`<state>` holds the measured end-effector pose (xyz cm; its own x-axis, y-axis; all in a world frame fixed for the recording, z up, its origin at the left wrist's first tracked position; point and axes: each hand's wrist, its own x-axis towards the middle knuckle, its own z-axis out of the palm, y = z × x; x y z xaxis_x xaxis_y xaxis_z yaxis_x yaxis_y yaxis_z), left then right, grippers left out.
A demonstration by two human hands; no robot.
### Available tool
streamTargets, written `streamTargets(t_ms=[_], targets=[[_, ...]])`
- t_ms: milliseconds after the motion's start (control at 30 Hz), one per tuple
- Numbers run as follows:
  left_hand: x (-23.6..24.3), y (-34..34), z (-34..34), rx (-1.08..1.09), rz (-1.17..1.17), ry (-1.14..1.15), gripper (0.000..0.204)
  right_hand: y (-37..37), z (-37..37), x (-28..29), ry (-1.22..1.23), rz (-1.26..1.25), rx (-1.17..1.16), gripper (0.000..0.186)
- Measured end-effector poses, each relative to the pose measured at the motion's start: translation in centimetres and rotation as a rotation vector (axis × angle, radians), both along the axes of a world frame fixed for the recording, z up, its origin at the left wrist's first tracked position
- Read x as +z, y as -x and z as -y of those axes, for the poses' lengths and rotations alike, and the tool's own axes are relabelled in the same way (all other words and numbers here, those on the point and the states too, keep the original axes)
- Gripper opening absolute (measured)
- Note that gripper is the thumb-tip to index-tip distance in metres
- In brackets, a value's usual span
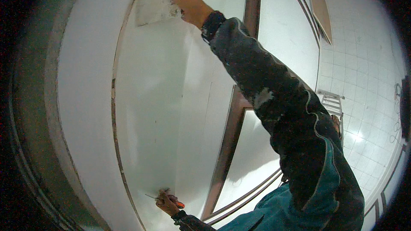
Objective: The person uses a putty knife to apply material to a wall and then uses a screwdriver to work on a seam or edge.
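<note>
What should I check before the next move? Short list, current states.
1. Right hand has the flat spreader: ok, fingers on it.
2. Spreader lies flat on the white wall: looks ok; full edge contact cannot tell.
3. Left hand has the orange-handled scraper: ok, gripped low on the wall side of the view.
4. Wall free of marks: not ok, a few small dark specks show.
5. Right sleeve clear of the brown frame: cannot tell, it overlaps the frame in view.
6. Footing: cannot tell, feet out of view.
</note>
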<state>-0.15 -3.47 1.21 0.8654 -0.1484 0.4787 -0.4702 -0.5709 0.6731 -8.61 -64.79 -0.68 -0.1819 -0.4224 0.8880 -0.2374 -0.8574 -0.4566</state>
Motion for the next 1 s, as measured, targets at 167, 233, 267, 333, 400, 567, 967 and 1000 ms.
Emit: streamTargets(t_ms=[167,233,267,333,400,567,967,1000], targets=[[-0.3,-0.2,-1.2,0.036,-0.029,0.072,0.031,2.9,0.6,3.6,0.018,-0.087,0.016,0.025],[-0.5,-0.4,-1.4,0.011,-0.040,0.111,0.030,3.4,0.5,4.8,-0.105,-0.310,0.022,0.027],[-0.8,-0.6,-1.3,-0.019,-0.058,0.152,0.029,2.8,1.2,5.3,-0.072,-0.159,0.035,0.027],[-1.0,-0.8,-1.4,-0.050,-0.059,0.145,0.029,1.6,2.0,6.8,-0.038,-0.003,0.052,0.029],[-0.8,-0.7,-1.8,-0.074,-0.053,0.141,0.028,0.4,2.0,8.8,-0.127,-0.024,0.032,0.032],[-0.7,0.4,-0.4,0.006,-0.077,0.152,0.030,-0.9,2.8,8.0,0.000,0.075,-0.199,0.029],[-0.4,0.0,-1.6,-0.018,-0.010,0.024,0.042,5.2,-3.6,7.4,-0.774,0.856,1.058,0.030],[-0.4,0.2,-1.0,-0.026,-0.014,0.024,0.042,4.5,-1.6,6.6,-0.698,0.770,1.007,0.029]])
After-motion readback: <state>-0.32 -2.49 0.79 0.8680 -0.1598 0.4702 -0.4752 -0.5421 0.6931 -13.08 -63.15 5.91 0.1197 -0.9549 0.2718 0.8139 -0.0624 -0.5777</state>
